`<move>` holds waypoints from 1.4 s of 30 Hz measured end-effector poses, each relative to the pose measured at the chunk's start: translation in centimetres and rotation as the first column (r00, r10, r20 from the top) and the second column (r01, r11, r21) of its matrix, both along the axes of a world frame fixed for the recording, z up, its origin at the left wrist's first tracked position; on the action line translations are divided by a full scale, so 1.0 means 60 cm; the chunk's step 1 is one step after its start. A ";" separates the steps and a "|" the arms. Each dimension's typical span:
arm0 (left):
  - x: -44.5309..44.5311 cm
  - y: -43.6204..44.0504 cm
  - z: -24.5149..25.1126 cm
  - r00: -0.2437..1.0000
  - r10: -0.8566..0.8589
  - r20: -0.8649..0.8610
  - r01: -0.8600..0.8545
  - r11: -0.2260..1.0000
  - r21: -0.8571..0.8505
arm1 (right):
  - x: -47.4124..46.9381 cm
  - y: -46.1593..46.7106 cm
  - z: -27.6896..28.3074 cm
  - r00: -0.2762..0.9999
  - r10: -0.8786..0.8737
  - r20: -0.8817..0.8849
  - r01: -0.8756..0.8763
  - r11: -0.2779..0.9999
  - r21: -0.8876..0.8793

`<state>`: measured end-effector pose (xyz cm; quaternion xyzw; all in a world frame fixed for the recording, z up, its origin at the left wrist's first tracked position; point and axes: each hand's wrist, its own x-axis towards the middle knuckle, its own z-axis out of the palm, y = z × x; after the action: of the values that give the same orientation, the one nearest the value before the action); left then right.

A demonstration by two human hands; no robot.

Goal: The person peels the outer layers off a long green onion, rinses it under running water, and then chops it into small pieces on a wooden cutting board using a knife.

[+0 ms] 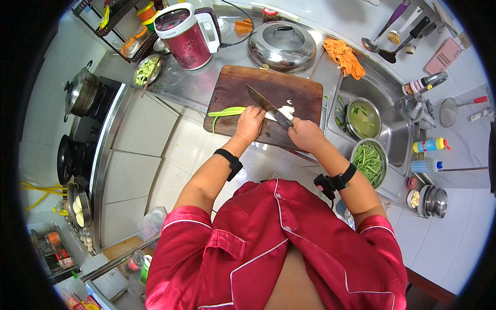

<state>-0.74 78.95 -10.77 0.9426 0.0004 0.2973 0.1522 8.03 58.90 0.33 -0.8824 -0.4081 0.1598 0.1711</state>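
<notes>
A dark wooden cutting board (pixel 232 87) lies before me on the steel counter. My left hand (pixel 250 122) presses a long stalk, probably a leek or large scallion, against it. The stalk's green end (pixel 226 112) sticks out to the left, one leaf hanging over the front edge; its white end shows right of my fingers. In my right hand (pixel 307 133) is the handle of a kitchen knife (pixel 265 101). Its blade slants up and left, close beside my left fingertips, partly hiding the stalk. White cut pieces (pixel 286 111) lie just beyond the blade.
Behind the board stand a red Supor soymilk maker (pixel 186 42) and a lidded steel pan (pixel 281 46). A bowl of chopped green vegetable (pixel 147 71) sits left. To the right are a sink (pixel 399 133), a bowl of green beans (pixel 369 162) and an orange cloth (pixel 345 58).
</notes>
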 end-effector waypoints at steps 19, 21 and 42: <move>0.001 0.001 -0.010 0.998 -0.041 0.054 0.044 0.997 -0.068 | 0.018 0.054 -0.040 0.994 -0.105 -0.040 0.105 0.994 -0.002; -0.001 -0.001 -0.006 0.997 -0.057 0.052 0.061 0.995 -0.077 | 0.021 0.049 -0.039 0.994 -0.104 -0.043 0.105 0.994 0.018; -0.002 0.006 -0.007 0.999 0.002 0.040 0.002 0.995 -0.100 | -0.012 0.039 0.019 1.000 -0.020 -0.013 0.017 0.985 -0.169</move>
<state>-0.85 79.30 -11.19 0.9277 0.0124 0.3155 0.1989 7.31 61.24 1.45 -0.8963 -0.3836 0.1987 0.1000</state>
